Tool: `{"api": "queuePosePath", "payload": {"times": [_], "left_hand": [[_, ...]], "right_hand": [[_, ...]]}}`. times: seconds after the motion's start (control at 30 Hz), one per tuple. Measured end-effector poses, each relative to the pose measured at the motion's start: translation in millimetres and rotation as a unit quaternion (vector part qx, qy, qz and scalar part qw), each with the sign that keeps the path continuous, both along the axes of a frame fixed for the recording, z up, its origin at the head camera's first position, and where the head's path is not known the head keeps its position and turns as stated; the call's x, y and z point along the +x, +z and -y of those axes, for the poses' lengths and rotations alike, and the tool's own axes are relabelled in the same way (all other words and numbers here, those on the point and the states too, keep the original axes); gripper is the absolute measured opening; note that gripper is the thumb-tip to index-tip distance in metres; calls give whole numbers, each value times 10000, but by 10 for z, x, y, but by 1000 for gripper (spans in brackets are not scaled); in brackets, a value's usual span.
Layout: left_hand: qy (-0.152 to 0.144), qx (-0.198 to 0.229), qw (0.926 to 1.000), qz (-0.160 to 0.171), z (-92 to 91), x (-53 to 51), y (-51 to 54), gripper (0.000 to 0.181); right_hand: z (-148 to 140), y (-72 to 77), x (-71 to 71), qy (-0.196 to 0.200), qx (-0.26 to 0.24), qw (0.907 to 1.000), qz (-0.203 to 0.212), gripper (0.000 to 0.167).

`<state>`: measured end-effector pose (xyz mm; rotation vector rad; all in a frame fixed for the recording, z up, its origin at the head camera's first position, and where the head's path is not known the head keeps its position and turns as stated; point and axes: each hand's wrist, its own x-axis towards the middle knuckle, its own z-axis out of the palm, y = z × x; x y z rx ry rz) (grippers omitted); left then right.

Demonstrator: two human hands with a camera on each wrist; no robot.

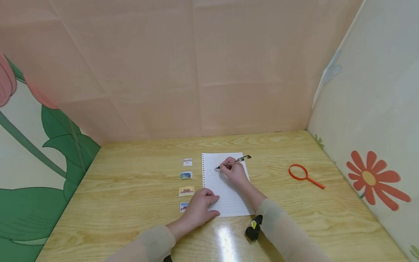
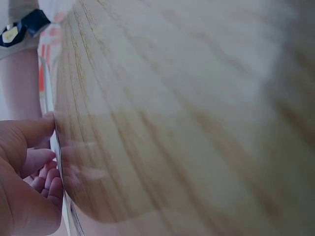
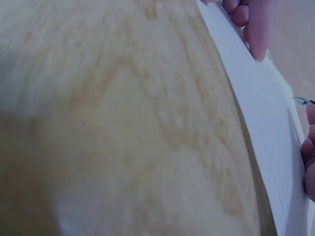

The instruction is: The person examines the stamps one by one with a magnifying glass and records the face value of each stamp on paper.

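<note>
- So the pen [image 1: 242, 159] is over the upper part of the paper [image 1: 230, 205], tip at or just above the page, right next to some faint writing [image 1: 211, 172] that kinda reads 150.
- Right hand [image 1: 235, 173] has its grip pinched round the pen, thumb and fingers near the tip end.
- Left hand [image 1: 199, 206] is lying on the paper's lower left edge, thumb and index spread fairly wide, grip not holding anything.
- Paper's lined, holes down its left side, flat on the wood-grain surface [image 1: 137, 182].
- Four little picture cards [image 1: 186, 191] sit in a column just left of the paper; the nearest one's partly hidden by the left hand.
- Red magnifier [image 1: 307, 178] is off to the right, well apart from the paper, handle angled toward the person.
- Pinkish backdrop [image 1: 157, 72] behind, red flower [image 1: 369, 178] on the right wall.
</note>
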<state>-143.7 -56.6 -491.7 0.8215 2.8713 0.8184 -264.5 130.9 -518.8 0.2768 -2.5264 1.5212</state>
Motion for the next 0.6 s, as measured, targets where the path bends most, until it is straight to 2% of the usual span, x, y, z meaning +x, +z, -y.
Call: {"api": "queuePosePath", "payload": {"times": [0.1,0.3,0.6], "left_hand": [[-10,13,10000,19,-4,-1,7,49],[-21,6,10000,14,1,-3,13,49],[-7,51,10000,-7,6,15,27,49]], "right_hand": [[-16,11,8,-12,-144,9998,134,5],[-18,33,44,-26,-124,9997,218,5],[-47,73,69,-412,-196,9989,112,4]]}}
